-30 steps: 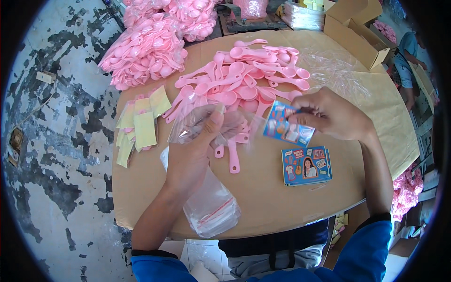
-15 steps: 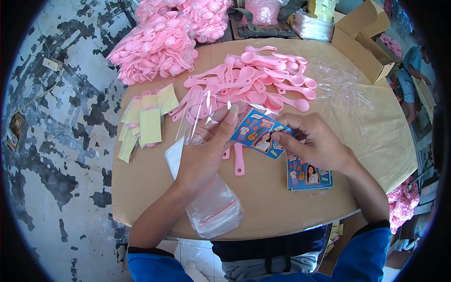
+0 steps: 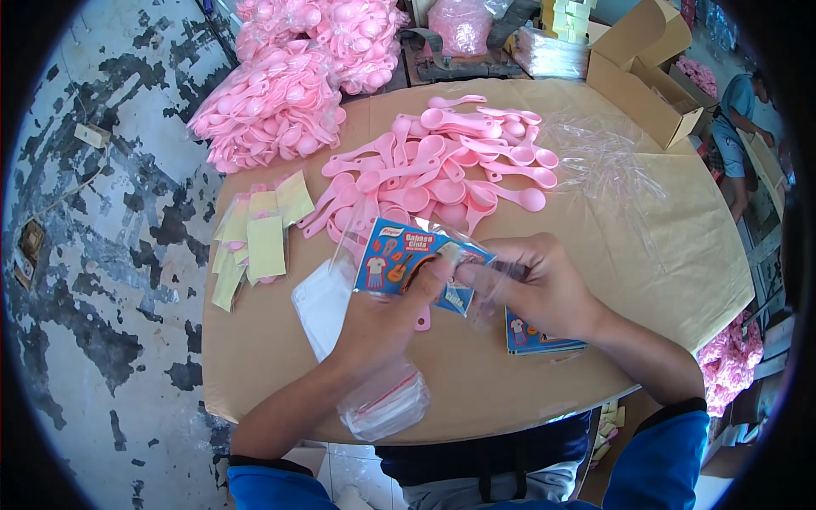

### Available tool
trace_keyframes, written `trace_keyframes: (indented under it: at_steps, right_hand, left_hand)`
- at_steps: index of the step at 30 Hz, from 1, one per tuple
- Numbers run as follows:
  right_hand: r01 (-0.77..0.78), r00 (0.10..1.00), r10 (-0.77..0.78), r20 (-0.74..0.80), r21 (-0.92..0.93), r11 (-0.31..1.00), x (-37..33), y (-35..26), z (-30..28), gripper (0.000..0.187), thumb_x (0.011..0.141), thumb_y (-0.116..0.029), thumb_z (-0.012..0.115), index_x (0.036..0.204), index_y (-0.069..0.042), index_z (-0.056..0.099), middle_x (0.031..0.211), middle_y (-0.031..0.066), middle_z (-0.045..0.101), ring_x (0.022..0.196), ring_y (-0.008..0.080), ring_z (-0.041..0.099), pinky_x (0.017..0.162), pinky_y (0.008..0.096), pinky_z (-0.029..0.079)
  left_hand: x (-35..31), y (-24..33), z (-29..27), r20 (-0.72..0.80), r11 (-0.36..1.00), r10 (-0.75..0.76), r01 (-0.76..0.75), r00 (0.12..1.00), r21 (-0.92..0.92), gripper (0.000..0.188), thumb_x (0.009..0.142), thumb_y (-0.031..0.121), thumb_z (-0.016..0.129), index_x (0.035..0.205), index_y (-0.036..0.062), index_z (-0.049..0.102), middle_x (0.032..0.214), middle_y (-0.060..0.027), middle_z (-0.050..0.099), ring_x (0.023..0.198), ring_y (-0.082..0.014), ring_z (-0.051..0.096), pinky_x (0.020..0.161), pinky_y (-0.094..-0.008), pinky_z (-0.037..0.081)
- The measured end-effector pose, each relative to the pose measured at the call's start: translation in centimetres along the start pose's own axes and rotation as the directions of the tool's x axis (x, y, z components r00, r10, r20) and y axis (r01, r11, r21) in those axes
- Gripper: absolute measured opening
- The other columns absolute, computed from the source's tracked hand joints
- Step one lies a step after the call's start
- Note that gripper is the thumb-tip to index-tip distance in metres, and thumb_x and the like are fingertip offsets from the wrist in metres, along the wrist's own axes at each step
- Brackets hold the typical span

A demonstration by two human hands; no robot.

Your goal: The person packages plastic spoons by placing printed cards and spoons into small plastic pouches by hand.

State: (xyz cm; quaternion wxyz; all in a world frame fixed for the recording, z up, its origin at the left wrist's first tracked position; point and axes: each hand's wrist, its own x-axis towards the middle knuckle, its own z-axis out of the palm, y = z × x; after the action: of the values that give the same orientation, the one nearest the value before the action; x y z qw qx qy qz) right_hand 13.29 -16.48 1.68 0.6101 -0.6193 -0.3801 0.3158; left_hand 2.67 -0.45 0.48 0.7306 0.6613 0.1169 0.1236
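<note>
Pinching blue printed card (image 3: 381,265) in clear plastic bag (image 3: 486,313): left hand (image 3: 389,321) across its face, right hand (image 3: 544,287) at right end.

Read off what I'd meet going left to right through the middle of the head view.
Packets with yellow cards → left hand → right hand → pink pile beyond the table's right edge. The blue card overlaps the hands, so it's left out.
</note>
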Motion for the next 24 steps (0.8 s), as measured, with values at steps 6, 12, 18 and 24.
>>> trace_keyframes:
  at_steps: [6,12,18,24]
  right_hand:
    - [0.058,0.998,-0.059,-0.005,-0.09,0.994,-0.1,0.8,-0.2,0.019,0.093,-0.015,0.065,0.106,-0.002,0.067,0.073,0.0005,0.062,0.063,0.004,0.054,0.058,0.022,0.045]
    - [-0.089,0.994,0.086,0.073,0.047,0.995,-0.1,-0.9,0.0,0.015,0.089,-0.016,0.07,0.095,-0.002,0.065,0.084,0.0008,0.063,0.081,0.0039,0.055,0.066,0.0223,0.047]
    - [0.267,0.956,-0.258,0.137,-0.052,0.962,0.5,1.5,-1.0,0.019,0.09,-0.015,0.066,0.103,0.0,0.065,0.092,0.0042,0.065,0.082,0.0067,0.058,0.07,0.0257,0.049]
    - [0.184,0.904,-0.427,0.026,-0.925,0.333,4.7,4.2,-8.9,0.034,0.084,-0.015,0.065,0.116,-0.005,0.063,0.112,0.015,0.062,0.099,0.0267,0.062,0.088,0.0382,0.048]
  left_hand:
    - [-0.5,0.9,0.0,0.179,0.985,0.169,-0.162,0.969,-0.055,0.051,0.098,0.04,0.051,0.134,0.0046,0.043,0.122,-0.011,0.056,0.11,-0.0192,0.058,0.087,-0.0328,0.051]
    - [-0.6,0.8,-1.1,0.207,0.965,0.19,-0.144,0.96,-0.22,0.059,0.098,0.041,0.046,0.143,0.0071,0.029,0.139,-0.019,0.045,0.122,-0.0291,0.053,0.093,-0.0433,0.051]
    - [-1.9,1.5,-1.8,0.391,0.95,-0.188,0.065,0.901,0.306,0.048,0.089,0.019,0.068,0.13,0.0038,0.047,0.124,-0.0067,0.055,0.105,-0.0134,0.056,0.086,-0.0271,0.05]
    - [1.1,1.4,-3.1,0.082,0.916,0.399,-0.393,0.913,-0.08,0.053,0.079,-0.002,0.074,0.125,0.0024,0.049,0.112,-0.0089,0.06,0.101,-0.0164,0.061,0.085,-0.0304,0.053]
